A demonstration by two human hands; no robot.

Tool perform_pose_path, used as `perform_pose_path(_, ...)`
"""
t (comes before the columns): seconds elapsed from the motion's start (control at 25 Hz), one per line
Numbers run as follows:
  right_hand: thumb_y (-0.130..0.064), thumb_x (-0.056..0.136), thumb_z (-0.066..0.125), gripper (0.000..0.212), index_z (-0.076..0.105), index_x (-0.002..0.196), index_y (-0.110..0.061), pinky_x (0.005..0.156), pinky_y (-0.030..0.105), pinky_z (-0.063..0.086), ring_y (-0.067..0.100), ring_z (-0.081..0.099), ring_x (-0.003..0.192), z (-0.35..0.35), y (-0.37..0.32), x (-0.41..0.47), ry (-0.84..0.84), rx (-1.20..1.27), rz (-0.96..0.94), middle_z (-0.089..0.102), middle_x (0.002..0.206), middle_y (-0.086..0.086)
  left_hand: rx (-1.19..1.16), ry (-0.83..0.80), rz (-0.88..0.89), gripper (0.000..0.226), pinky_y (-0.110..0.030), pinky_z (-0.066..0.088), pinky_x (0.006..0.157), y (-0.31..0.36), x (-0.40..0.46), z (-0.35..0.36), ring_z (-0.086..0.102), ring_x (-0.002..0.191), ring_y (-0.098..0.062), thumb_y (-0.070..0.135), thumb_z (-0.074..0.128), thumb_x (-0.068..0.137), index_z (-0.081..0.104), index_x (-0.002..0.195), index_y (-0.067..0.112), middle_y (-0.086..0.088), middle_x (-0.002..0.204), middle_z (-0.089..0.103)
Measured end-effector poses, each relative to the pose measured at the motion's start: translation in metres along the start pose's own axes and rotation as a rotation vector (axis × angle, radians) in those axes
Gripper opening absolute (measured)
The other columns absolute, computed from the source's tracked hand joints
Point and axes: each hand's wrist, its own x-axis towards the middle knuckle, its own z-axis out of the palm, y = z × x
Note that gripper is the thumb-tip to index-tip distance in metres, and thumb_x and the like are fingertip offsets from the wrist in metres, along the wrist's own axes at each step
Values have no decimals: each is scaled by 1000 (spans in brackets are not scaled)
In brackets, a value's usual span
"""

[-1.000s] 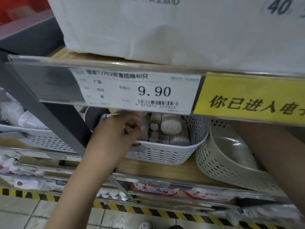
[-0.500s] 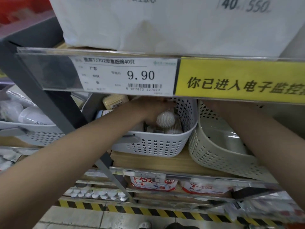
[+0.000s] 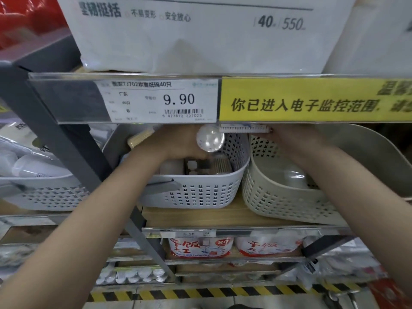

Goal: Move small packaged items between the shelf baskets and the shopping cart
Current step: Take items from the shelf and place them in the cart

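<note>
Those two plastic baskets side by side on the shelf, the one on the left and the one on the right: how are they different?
The grey-white basket sits level on the shelf, while the beige basket is tipped, its opening turned toward the camera. The grey-white basket holds several small packaged items packed together; the beige basket shows only a clear plastic pack. The grey-white basket has squarer corners, the beige basket a rounder shape. Both have perforated plastic walls.

It is a shop: a price tag (image 3: 157,101) at 12 o'clock, stocked shelves, perforated baskets (image 3: 196,192).
</note>
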Motion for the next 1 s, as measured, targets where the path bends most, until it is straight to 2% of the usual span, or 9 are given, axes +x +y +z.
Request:
perform_pose_path(0.12, -14, 74, 78, 30, 64, 94, -30, 88, 35, 52, 9, 65, 99, -6, -6, -23, 57, -78, -56, 70, 101, -11, -56, 201, -91, 55, -1, 29, 64, 2, -41, -15, 48, 101, -4, 43, 78, 72, 57, 121, 29, 13, 107, 55)
perform_pose_path(0.2, -19, 70, 80, 32, 65, 95, -31, 93, 36, 51, 8, 66, 100, -7, -10, -40, 91, -177, -104, 70, 104, -13, -108, 336, -83, 56, -11, 32, 67, 5, -62, -12, 49, 98, -6, 40, 78, 71, 55, 119, 24, 9, 108, 58)
perform_pose_path(0.28, -11, 74, 77, 30, 66, 94, -30, 90, 32, 54, 4, 67, 94, -6, -16, -59, 120, -217, -154, 71, 99, -14, -287, 418, -100, 58, -17, 34, 72, 5, -77, -2, 52, 97, -6, 39, 81, 67, 53, 116, 24, 10, 106, 60)
perform_pose_path(0.4, -3, 76, 75, 25, 65, 88, -22, 64, 11, 50, -8, 64, 70, -10, -20, -86, 181, -253, -215, 68, 70, -24, -467, 505, -33, 53, -7, 39, 74, 15, -96, 4, 54, 92, 12, 47, 79, 64, 53, 108, 34, 27, 99, 59)
perform_pose_path(0.52, -1, 73, 76, 32, 62, 84, -27, 62, 9, 44, -5, 60, 72, -19, -17, -121, 223, -378, -289, 66, 75, -23, -561, 555, 73, 50, 3, 37, 73, 35, -116, 6, 52, 94, 21, 57, 72, 59, 54, 103, 41, 36, 96, 57)
perform_pose_path(0.6, -1, 74, 76, 30, 64, 87, -24, 69, 12, 47, 1, 63, 83, -31, -14, -149, 256, -422, -347, 69, 86, -15, -593, 544, 146, 45, 2, 38, 74, 51, -124, 13, 51, 94, 22, 59, 70, 58, 52, 98, 49, 41, 94, 57)
perform_pose_path(0.72, -4, 77, 74, 25, 66, 92, -22, 77, 26, 53, 15, 66, 93, -58, -6, -195, 345, -361, -352, 71, 96, -3, -674, 466, 235, 46, -2, 42, 77, 88, -128, 27, 54, 97, 16, 60, 72, 56, 52, 97, 58, 39, 98, 58)
perform_pose_path(0.88, -7, 71, 78, 28, 70, 87, -29, 72, 23, 53, 12, 67, 84, -120, 15, -266, 612, -164, -201, 71, 87, -3, -784, 248, 370, 46, -4, 42, 76, 173, -116, 71, 57, 93, 12, 72, 69, 56, 54, 98, 57, 34, 97, 62)
perform_pose_path(1.0, -12, 67, 74, 25, 70, 91, -18, 72, 26, 57, 16, 70, 86, -173, 36, -331, 839, -45, -22, 74, 91, 4, -880, 31, 406, 50, -6, 44, 72, 249, -108, 123, 60, 91, 8, 61, 74, 51, 60, 98, 49, 28, 96, 65)
